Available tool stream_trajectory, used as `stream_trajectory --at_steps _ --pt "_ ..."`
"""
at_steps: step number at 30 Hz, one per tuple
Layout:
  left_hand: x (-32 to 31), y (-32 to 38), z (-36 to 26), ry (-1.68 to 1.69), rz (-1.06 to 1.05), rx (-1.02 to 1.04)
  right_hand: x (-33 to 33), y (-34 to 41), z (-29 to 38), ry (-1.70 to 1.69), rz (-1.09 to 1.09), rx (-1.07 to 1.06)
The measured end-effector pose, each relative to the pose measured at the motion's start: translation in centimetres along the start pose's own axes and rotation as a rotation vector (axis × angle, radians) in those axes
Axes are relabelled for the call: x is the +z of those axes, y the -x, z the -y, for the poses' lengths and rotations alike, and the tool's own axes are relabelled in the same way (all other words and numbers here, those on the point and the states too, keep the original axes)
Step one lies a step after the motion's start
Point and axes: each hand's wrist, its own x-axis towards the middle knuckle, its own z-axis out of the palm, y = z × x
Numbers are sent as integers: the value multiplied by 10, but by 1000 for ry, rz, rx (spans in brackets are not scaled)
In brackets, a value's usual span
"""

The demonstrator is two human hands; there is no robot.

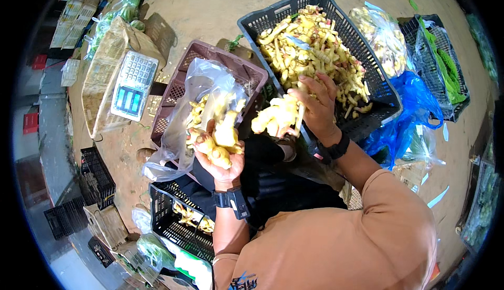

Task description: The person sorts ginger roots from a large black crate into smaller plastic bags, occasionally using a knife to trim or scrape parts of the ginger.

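Note:
In my left hand (230, 168), palm up, lies a knobbly piece of ginger root (220, 144) with pinkish tips, held just over the opening of a clear plastic bag (169, 148). That bag holds more ginger and rests in a maroon plastic crate (169, 97). My right hand (321, 111) grips a large pale ginger root (277, 116) by its right side, at the near edge of a black plastic crate (252, 34). A heap of ginger (307, 50) fills much of the black crate.
A digital scale (134, 85) stands left, beside a tan crate (94, 89). Right of the ginger crate lie a filled clear bag (380, 38), a blue plastic bag (409, 109) and a crate with green leaves (445, 69). Another black crate (157, 215) with ginger sits near my left forearm.

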Motion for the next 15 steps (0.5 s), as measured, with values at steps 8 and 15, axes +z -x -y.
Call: stream_trajectory --at_steps 8,15 --pt "-10 -2 -2 20 -15 26 18 -17 12 -132 38 -107" --pt "1 -5 2 -352 6 -104 28 -19 29 -627 482 -8"
